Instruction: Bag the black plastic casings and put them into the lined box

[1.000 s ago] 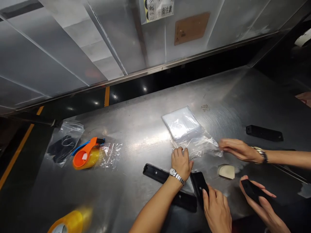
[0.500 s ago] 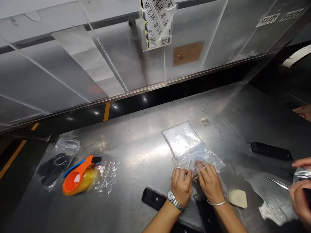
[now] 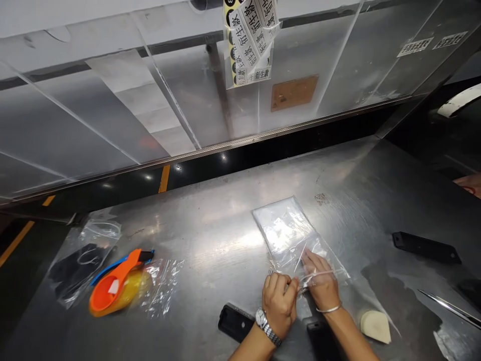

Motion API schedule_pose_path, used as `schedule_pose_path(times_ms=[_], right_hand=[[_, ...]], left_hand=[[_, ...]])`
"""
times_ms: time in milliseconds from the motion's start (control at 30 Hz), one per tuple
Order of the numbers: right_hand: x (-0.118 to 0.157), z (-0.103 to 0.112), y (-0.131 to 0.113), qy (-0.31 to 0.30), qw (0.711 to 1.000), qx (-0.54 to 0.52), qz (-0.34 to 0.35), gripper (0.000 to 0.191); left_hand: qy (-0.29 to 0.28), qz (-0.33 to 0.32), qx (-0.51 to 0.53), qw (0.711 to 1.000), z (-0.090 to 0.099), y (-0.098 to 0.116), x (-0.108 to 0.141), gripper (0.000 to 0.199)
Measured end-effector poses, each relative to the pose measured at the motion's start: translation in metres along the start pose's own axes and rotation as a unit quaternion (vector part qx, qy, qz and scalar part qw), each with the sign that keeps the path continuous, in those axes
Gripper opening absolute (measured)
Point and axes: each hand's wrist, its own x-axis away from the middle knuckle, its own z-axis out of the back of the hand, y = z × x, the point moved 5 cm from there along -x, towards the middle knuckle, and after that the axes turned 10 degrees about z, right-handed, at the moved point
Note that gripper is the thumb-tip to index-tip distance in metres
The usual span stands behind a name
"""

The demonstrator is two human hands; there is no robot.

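A thin clear plastic bag [image 3: 330,250] lies at the near edge of a flat stack of clear bags [image 3: 280,223] on the metal table. My left hand [image 3: 280,298], with a watch at the wrist, is closed in a pinch on the bag's near edge. Film passes over the back of my right hand [image 3: 319,281], which seems to be inside the bag's mouth. Its fingers are stretched forward, partly veiled by the plastic. Close to my left wrist lies a black plastic piece [image 3: 236,321]. Another black piece [image 3: 321,341] is partly covered by my right forearm.
At left are an orange tape dispenser [image 3: 112,286], crumpled clear bags [image 3: 163,286] and a zip bag of black items [image 3: 78,265]. A cream-coloured block [image 3: 376,326], tweezers [image 3: 451,308] and a black strip [image 3: 426,247] lie at right. A clear panel [image 3: 180,100] rises behind the table.
My right hand has slid forward under the bag's film, while my left keeps its pinch. Another person's hands at the right edge have left the view. The camera has shifted slightly.
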Motion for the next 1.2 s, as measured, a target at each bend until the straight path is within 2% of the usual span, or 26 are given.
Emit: schedule_pose_path(times_ms=[233, 367, 433, 500, 567, 667, 700, 767, 833, 933, 1033, 1067, 1133, 1200], right_hand=[[0.013, 0.019, -0.021, 0.06, 0.998, -0.027, 0.0, 0.023], [0.026, 0.024, -0.027, 0.073, 0.996, -0.028, -0.035, 0.018], [0.029, 0.026, -0.027, 0.074, 0.994, -0.028, -0.07, 0.016], [0.03, 0.028, -0.026, 0.071, 0.992, -0.032, -0.101, 0.017], [0.028, 0.031, -0.025, 0.055, 0.991, -0.048, -0.112, 0.018], [0.03, 0.04, -0.024, 0.027, 0.99, -0.075, -0.116, 0.019], [0.032, 0.045, -0.024, 0.024, 0.99, -0.079, -0.118, 0.02], [0.038, 0.057, -0.025, 0.029, 0.99, -0.078, -0.116, 0.021], [0.044, 0.068, -0.03, 0.029, 0.992, -0.073, -0.094, 0.018], [0.054, 0.081, -0.049, 0.015, 0.996, -0.068, -0.048, 0.019], [0.064, 0.091, -0.069, 0.001, 0.996, -0.082, -0.029, 0.021], [0.069, 0.094, -0.075, -0.008, 0.995, -0.097, -0.023, 0.021], [0.077, 0.1, -0.083, -0.04, 0.988, -0.147, -0.012, 0.024], [0.085, 0.108, -0.081, -0.053, 0.974, -0.217, -0.034, 0.032]], left_hand=[[-0.017, 0.016, -0.014, 1.0, 0.008, -0.008, -0.004, 0.027], [-0.008, 0.02, 0.011, 1.0, 0.014, 0.003, 0.007, 0.038], [0.005, 0.028, 0.043, 0.999, 0.016, 0.011, 0.018, 0.037], [-0.021, 0.042, 0.101, 0.994, 0.014, 0.02, 0.028, 0.03], [-0.087, 0.082, 0.171, 0.978, 0.005, 0.026, 0.033, 0.024], [-0.176, 0.21, 0.251, 0.928, -0.014, 0.029, 0.035, 0.026], [-0.193, 0.27, 0.283, 0.9, -0.021, 0.027, 0.035, 0.026], [-0.216, 0.384, 0.36, 0.822, -0.037, 0.024, 0.037, 0.029], [-0.221, 0.459, 0.418, 0.752, -0.05, 0.024, 0.039, 0.037], [-0.171, 0.521, 0.496, 0.673, -0.06, 0.025, 0.042, 0.038], [-0.079, 0.584, 0.596, 0.545, -0.064, 0.027, 0.049, 0.033], [-0.062, 0.593, 0.61, 0.521, -0.064, 0.028, 0.052, 0.034], [-0.057, 0.597, 0.617, 0.509, -0.06, 0.029, 0.056, 0.038], [-0.081, 0.583, 0.605, 0.535, -0.052, 0.028, 0.059, 0.04]])
